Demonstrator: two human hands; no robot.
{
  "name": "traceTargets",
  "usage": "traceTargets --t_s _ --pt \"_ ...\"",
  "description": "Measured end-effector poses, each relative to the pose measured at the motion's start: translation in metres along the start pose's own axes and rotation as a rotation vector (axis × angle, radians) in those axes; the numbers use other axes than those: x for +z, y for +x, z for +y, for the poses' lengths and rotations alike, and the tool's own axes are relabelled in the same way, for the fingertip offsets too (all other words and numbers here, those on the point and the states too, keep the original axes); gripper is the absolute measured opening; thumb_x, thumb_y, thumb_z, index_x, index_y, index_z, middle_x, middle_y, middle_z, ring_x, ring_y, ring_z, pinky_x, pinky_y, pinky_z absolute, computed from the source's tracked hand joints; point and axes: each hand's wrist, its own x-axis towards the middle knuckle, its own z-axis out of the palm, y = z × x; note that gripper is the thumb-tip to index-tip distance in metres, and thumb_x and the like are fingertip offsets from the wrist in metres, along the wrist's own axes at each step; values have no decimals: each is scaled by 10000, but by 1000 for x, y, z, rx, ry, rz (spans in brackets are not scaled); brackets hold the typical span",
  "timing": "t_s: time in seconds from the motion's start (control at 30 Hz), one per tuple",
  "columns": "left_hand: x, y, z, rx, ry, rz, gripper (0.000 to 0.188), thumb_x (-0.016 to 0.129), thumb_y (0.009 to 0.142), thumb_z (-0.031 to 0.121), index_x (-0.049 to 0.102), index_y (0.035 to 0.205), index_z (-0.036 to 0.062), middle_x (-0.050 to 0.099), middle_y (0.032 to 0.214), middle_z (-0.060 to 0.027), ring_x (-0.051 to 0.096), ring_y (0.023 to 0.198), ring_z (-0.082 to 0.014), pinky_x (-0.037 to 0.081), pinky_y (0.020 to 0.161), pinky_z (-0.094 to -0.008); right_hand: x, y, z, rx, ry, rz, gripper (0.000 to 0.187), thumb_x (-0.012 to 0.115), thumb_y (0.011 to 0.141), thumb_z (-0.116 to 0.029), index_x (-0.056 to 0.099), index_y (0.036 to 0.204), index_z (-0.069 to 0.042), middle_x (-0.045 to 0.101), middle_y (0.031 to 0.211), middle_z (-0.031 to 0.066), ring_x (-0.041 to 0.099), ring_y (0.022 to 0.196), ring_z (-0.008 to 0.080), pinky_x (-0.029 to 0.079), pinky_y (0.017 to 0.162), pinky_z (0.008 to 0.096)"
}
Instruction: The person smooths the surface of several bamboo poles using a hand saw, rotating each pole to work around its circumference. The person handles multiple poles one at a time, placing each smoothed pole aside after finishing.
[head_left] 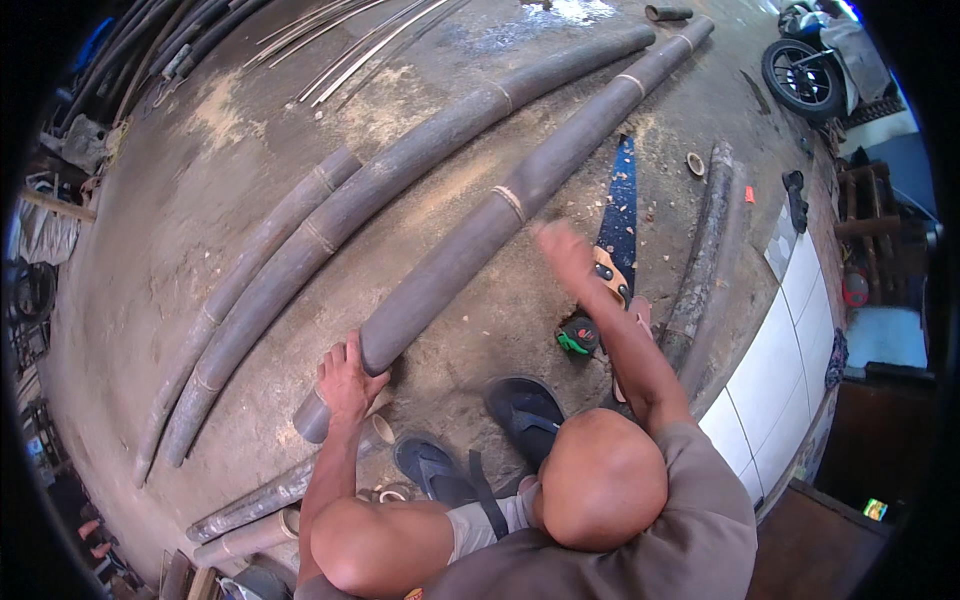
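Note:
A long grey-brown bamboo pole (450, 262) runs from near my feet to the far right, with a pale ring around its middle. My left hand (345, 383) is closed at its near end, thumb and fingers against the bamboo. A short bamboo piece (311, 419) shows just past that hand; whether it joins the pole, I cannot tell. My right hand (566, 256) hovers to the right of the pole, blurred, its fingers unclear. Close to the right forearm lie a handsaw (620, 195) with a blue blade and wooden handle, and a black-and-green tape measure (577, 334).
Two curved bamboo poles (400, 165) (265, 240) lie to the left. Thin strips (370, 50) are at the far side. Mottled poles (700, 255) lie right, beside white tiles (765, 365). Dark sandals (525, 412) are below my hands. A wheel (803, 80) stands far right.

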Motion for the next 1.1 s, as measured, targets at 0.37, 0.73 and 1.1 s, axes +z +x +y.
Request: traceTargets --t_s 0.37,0.73,1.1 --pt "-8 -4 -16 -41 -55 -101 1036 931 620 490 500 1506 171 678 1188 -142 670 1114 -349 542 951 -493 -8 -21 -69 -320 -221 -28 464 574 1050 -530 597 1112 -71 718 833 214 751 771 410 581 590 564" --pt "-13 3 -20 -43 -143 -144 1009 920 628 509 517 1495 182 699 1221 -161 684 1132 -371 552 975 -504 -21 -15 -63 -158 -11 -150 610 514 1043 -637 619 1082 -38 729 842 259 745 743 451 585 655 579" --pt "-28 -3 -21 -44 -28 -129 1076 941 609 487 493 1531 161 625 1324 -142 617 1231 -344 535 992 -508 -7 -23 -68 -617 -220 15 232 564 1067 -274 633 1223 -117 612 891 128 715 657 356 578 534 453"
